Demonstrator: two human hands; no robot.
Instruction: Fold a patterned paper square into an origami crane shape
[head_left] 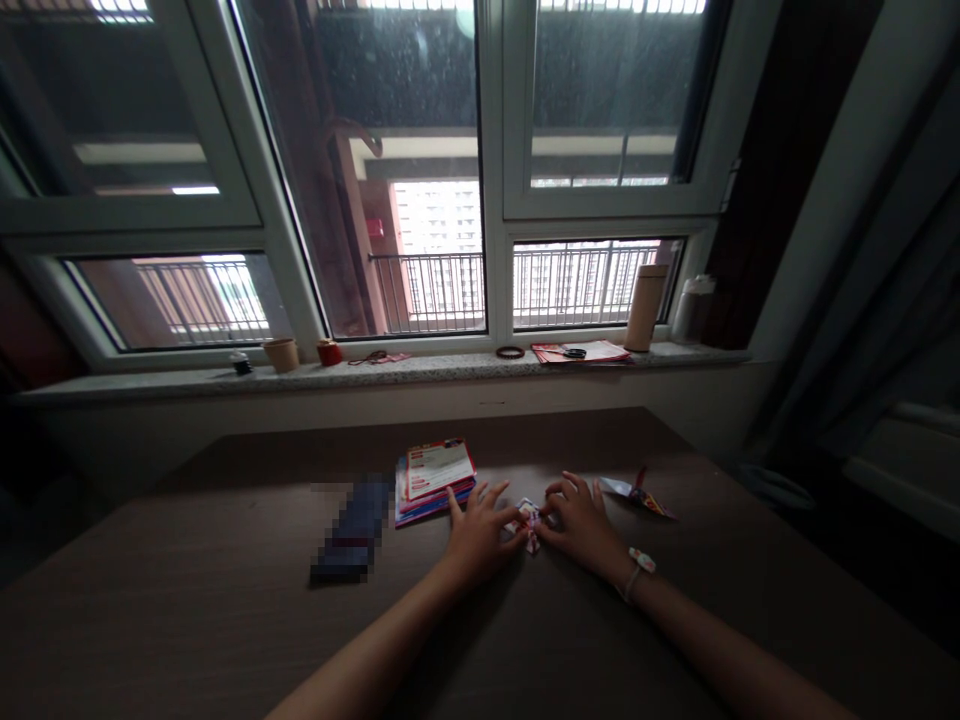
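A small folded piece of printed paper (530,528), white with red and purple patches, lies flat on the brown table between my hands. From its left side my left hand (480,532) grips the paper's edge with thumb and index finger, the other fingers fanned out. My right hand (581,522), with a pale band on its wrist, has its thumb and fingertips closed on the right side of the same paper. Parts of the paper are hidden under the fingertips. Just beyond my left hand sits a stack of printed paper sheets (439,470).
Left of the stack lies a dark blurred-out object (352,530). Past my right hand is a crumpled printed paper scrap (637,494). The windowsill (450,371) carries a tan bottle (646,308), a grey bottle (694,310), scissors (574,353) on papers, and a tan cup (282,355).
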